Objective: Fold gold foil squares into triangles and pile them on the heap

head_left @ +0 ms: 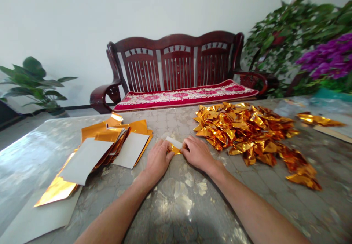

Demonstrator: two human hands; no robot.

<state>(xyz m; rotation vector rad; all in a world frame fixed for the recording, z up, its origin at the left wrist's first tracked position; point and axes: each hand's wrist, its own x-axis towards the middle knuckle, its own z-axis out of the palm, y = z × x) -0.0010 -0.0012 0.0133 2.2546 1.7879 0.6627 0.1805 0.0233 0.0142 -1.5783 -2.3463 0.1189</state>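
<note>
The L hand and the R hand are both on one small sheet, which lies btwn them on the table. Thumb and fingers of the L hand are clamped on its left end; thumb and fingers of the R hand are clamped on its right end. The hands are near each other, w/ a short part of the paper visible in the gap. This sheet looks partly folded: white on the far part, shiny gold on the near part.

Just left of the L hand is a loose stack of sheets, gold on one face & white on the other, lying at diff. angles. At the near left corner, a large pale sheet is partly under this stack.

To the right of the R hand, and apart from it, is a big heap of folded gold pieces; some of them trail toward the near right. Farther right there is a separate gold piece, w/ some clear plastic close by.

Behind the table is a dark red wooden bench w/ a red-and-white patterned cushion. A broad-leaf plant is at left; a leafy plant & purple flowers are at right, before a pale wall.
</note>
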